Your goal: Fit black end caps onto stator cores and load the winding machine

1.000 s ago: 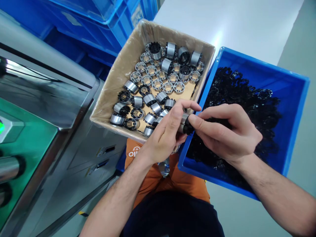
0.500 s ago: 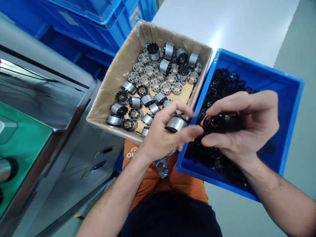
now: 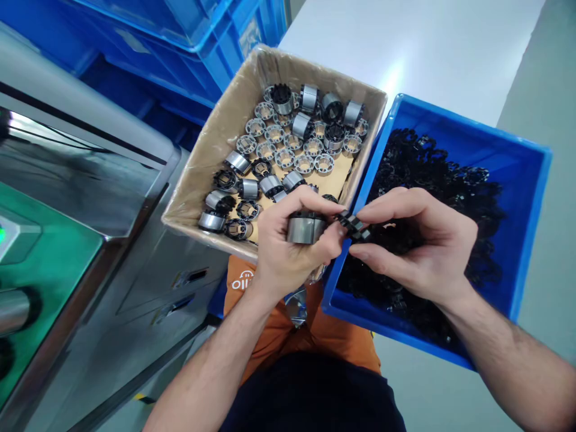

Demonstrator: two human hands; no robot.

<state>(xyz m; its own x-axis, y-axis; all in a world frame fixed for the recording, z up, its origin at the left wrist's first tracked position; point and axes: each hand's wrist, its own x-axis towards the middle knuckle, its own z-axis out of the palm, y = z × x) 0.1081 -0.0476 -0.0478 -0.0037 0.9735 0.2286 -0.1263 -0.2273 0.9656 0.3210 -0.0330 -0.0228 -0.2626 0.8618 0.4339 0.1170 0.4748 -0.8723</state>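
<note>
My left hand (image 3: 288, 231) is curled around a grey metal stator core (image 3: 306, 229), above the near right corner of the cardboard box. Its thumb and index fingertips touch a black toothed plastic ring (image 3: 353, 225). My right hand (image 3: 418, 240) pinches that same ring between thumb and fingertips, over the left rim of the blue bin. In the cardboard box (image 3: 202, 141), several bare metal cores (image 3: 284, 158) stand in rows. Other cores with black plastic ends (image 3: 212, 221) lie loosely around them. Many black plastic parts (image 3: 418, 162) are heaped in the blue bin (image 3: 524, 180).
Stacked blue crates (image 3: 180, 66) stand behind the box at the left. A grey machine (image 3: 148, 138) with a green surface (image 3: 49, 264) takes up the left side. A white table (image 3: 360, 42) lies beyond the box and bin. Orange-clad legs (image 3: 265, 336) are below.
My right hand has moved left and down from above the bin, bringing the black ring to my left fingertips. The core in my left hand has turned and shifted slightly left.
</note>
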